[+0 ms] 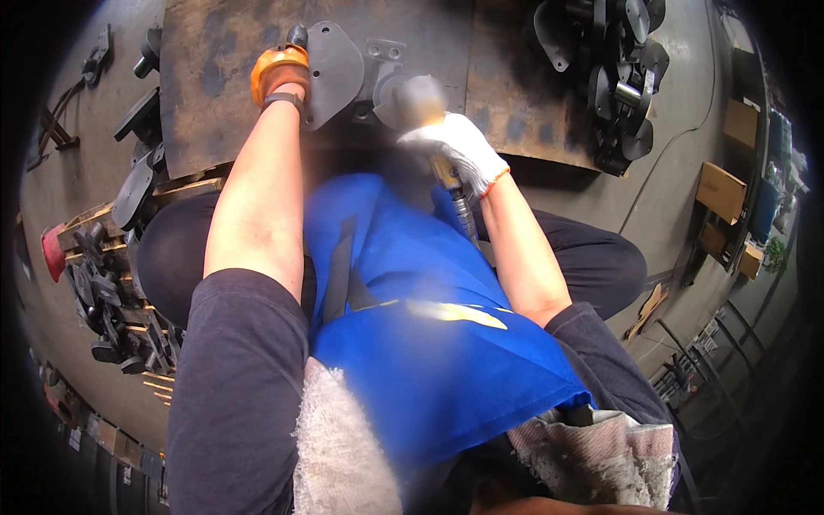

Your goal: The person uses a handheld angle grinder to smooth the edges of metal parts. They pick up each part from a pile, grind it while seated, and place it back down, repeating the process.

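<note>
My left hand [281, 73], in an orange glove with dark fingertips, grips the left edge of a flat grey metal plate [335, 77] with rounded ends and a small hole near its top. The plate belongs to a metal part with a smaller two-holed bracket [384, 51] to its right. My right hand [463, 148], in a white glove, is closed round a hand-held power grinder [448, 176] with a hose or cord running down from it. The grinder's round head [419, 101] is blurred; it overlaps the part's right end, and whether it touches cannot be made out.
The part lies on a worn brown worktable [223, 103]. Similar dark metal parts [605, 77] are heaped at its right end. More parts [99, 296] sit on wooden pallets at left. Cardboard boxes [721, 190] stand by shelving at far right. A thin cable crosses the floor at right.
</note>
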Action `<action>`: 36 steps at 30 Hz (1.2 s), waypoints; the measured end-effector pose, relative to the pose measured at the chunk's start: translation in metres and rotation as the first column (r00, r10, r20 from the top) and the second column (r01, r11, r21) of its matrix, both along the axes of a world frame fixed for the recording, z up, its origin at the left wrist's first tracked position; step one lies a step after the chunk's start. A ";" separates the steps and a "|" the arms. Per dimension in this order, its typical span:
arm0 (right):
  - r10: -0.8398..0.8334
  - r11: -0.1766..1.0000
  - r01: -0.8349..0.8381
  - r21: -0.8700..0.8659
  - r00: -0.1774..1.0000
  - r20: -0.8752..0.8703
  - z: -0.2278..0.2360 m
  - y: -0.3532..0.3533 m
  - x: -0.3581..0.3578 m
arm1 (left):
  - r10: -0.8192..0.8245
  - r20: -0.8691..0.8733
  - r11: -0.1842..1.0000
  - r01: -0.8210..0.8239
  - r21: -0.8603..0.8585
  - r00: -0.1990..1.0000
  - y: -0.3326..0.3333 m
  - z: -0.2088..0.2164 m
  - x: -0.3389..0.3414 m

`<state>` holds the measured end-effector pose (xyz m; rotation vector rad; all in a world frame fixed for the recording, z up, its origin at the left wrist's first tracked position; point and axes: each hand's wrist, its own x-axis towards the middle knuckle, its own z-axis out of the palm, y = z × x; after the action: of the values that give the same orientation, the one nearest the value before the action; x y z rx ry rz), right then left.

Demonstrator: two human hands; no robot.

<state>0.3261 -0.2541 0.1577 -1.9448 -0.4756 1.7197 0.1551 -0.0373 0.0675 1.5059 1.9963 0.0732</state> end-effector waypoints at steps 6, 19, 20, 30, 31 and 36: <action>-0.045 0.999 0.045 0.013 0.999 0.000 -0.005 -0.004 0.002 | 0.052 0.015 0.998 -0.051 -0.043 0.999 0.003 -0.001 0.000; -0.023 0.999 0.024 0.048 0.999 -0.027 -0.006 -0.006 0.009 | 0.047 -0.033 0.999 -0.046 0.015 0.998 0.003 -0.005 0.005; -0.039 0.998 0.041 0.056 0.998 -0.044 -0.008 -0.008 0.007 | 0.044 -0.030 0.999 -0.044 0.016 0.999 0.004 -0.007 0.005; 0.024 0.995 -0.024 0.095 1.000 0.003 -0.017 -0.011 0.005 | -0.094 -0.159 0.995 0.092 -0.025 0.983 0.006 -0.016 0.008; 0.033 0.998 -0.034 0.050 0.999 0.025 -0.013 -0.010 0.006 | -0.197 -0.263 0.980 0.190 -0.053 0.945 0.017 -0.034 -0.001; 0.062 0.998 -0.062 0.025 0.998 0.013 -0.012 -0.011 0.013 | 0.000 -0.074 0.999 -0.002 -0.032 0.997 0.019 -0.050 -0.010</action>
<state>0.3386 -0.2650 0.1455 -1.9424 -0.5651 1.7321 0.1448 -0.0186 0.0174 1.5072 2.0465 -0.0147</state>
